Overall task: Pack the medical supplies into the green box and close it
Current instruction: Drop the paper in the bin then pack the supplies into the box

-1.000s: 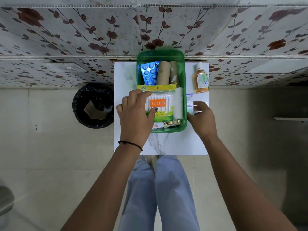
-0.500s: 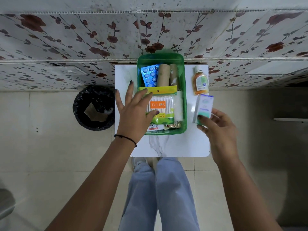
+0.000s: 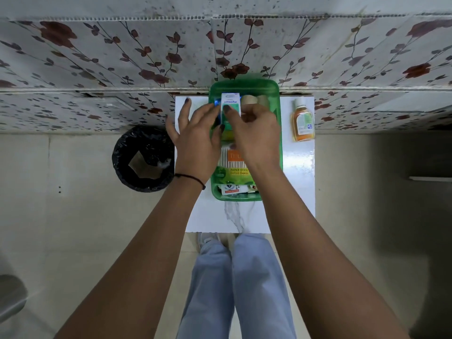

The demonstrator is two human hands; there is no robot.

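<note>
The green box (image 3: 279,133) sits open on the small white table (image 3: 297,182), against the wall. Inside lie a pack of cotton swabs (image 3: 234,171), brown bandage rolls (image 3: 253,100) and small sachets (image 3: 231,189) at the near end. My right hand (image 3: 254,133) holds a small white and green carton (image 3: 230,102) over the box's far left part. My left hand (image 3: 195,138) hovers beside it with fingers spread, its fingertips touching the carton's left side. The blue blister pack is mostly hidden behind the carton.
An amber bottle (image 3: 302,121) with a white cap lies on the table to the right of the box. A black-lined waste bin (image 3: 143,159) stands on the floor left of the table. My legs (image 3: 234,285) are below the table's near edge.
My right hand lifted the small carton from the table right of the box and carried it left over the box's far end. My left hand rose off the swab pack toward the carton.
</note>
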